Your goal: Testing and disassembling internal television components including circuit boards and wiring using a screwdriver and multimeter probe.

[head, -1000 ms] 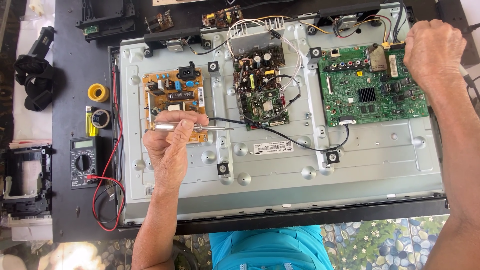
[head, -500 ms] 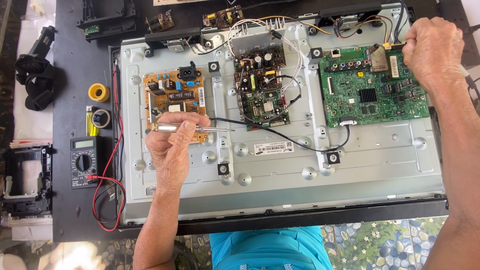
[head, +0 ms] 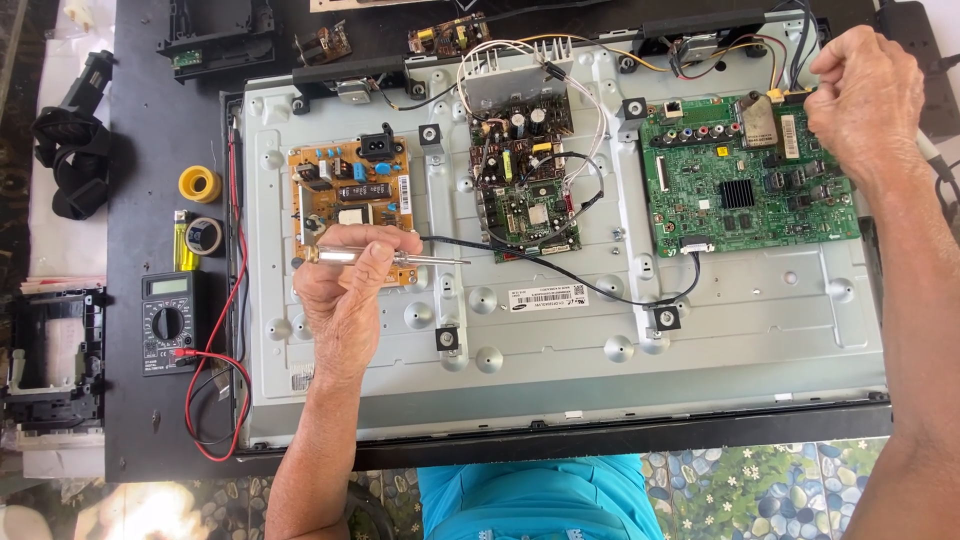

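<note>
A flat television lies face down with its grey metal back panel (head: 760,330) exposed. My left hand (head: 343,290) is shut on a screwdriver (head: 425,259) with a metal shaft pointing right, held just below the orange power board (head: 350,185). My right hand (head: 865,100) is closed in a fist at the upper right corner of the green main board (head: 745,190); whether it grips anything is hidden. A smaller dark circuit board (head: 525,190) with white and black wires sits in the middle.
A black multimeter (head: 167,322) with red and black leads lies left of the panel. A yellow tape roll (head: 199,184), a solder spool (head: 205,235) and a black bracket (head: 52,355) lie on the left. Loose small boards (head: 447,33) sit at the top edge.
My left hand has shifted slightly with the screwdriver. My right hand stays at the green board's upper corner.
</note>
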